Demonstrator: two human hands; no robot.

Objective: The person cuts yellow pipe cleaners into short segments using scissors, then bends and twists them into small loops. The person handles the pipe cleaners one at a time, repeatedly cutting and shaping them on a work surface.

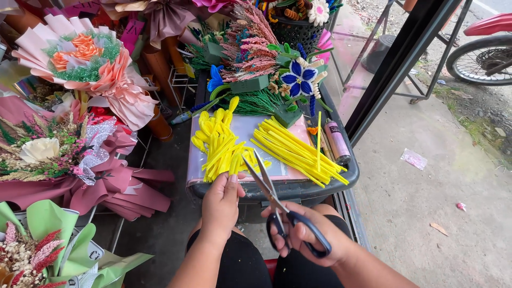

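Note:
My right hand grips a pair of dark-handled scissors, blades parted and pointing up toward the tray. My left hand pinches the near ends of a bunch of looped yellow pipe cleaners lying on the left of the tray. Between the open blades lies a yellow piece from that bunch. A second pile of straight yellow pipe cleaners lies on the right of the dark plastic tray, over a pink sheet.
A slim pink tube lies at the tray's right edge. Blue-and-white pipe-cleaner flowers and green foam blocks sit behind. Wrapped bouquets crowd the left. A black pole and a motorbike wheel stand to the right.

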